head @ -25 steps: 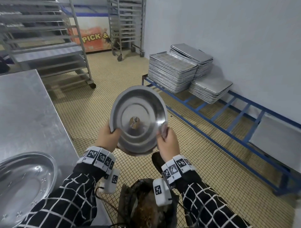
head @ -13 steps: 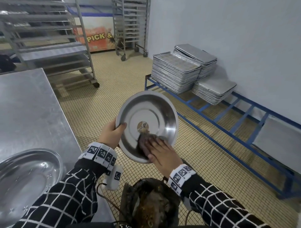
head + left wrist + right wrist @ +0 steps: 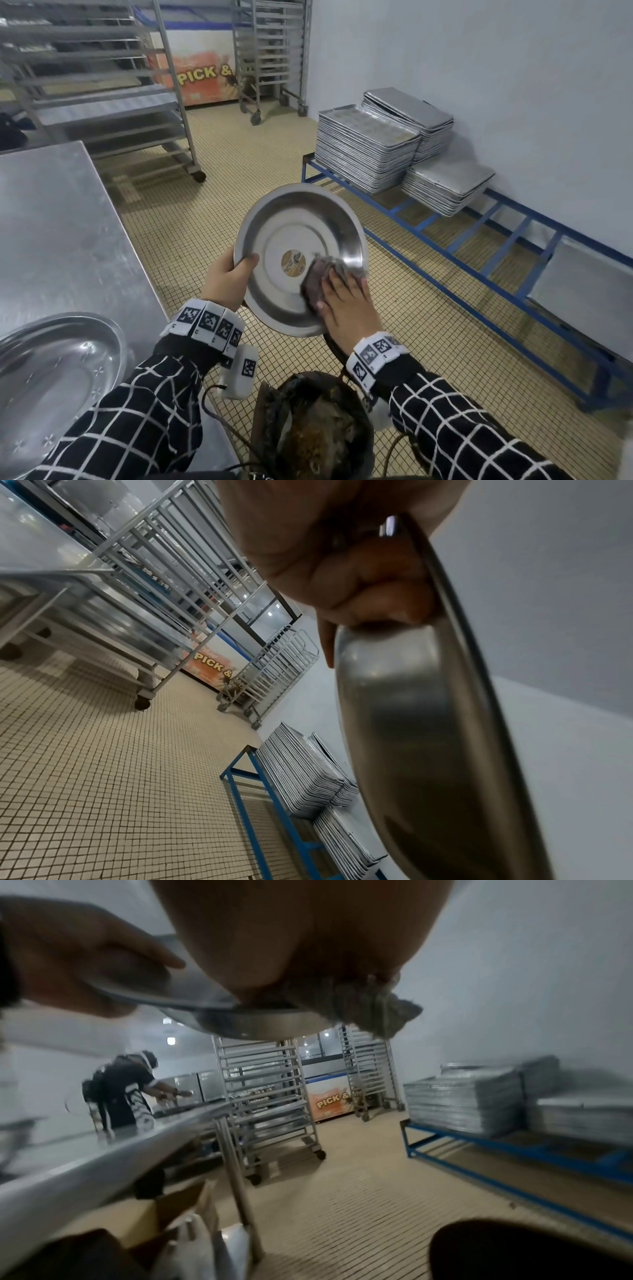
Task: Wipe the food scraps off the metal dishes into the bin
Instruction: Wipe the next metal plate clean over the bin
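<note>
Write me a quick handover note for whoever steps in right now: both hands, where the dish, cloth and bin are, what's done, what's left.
Left hand: grips the round metal dish by its left rim, tilted over the bin.
Right hand: fingers straight, presses a grey cloth against the dish's lower right inside.
Bin: on the floor, below the dish, brown scraps already in it.
Done: no loose scraps visible in the dish; a round label sits at its centre.
Left: finish this wipe, then the oval metal dish on the steel table.

metal dish [image 3: 301, 240]: round, shiny, tilted, label at centre | bin [image 3: 318, 428]: dark, below, apparently holding brown scraps
</note>
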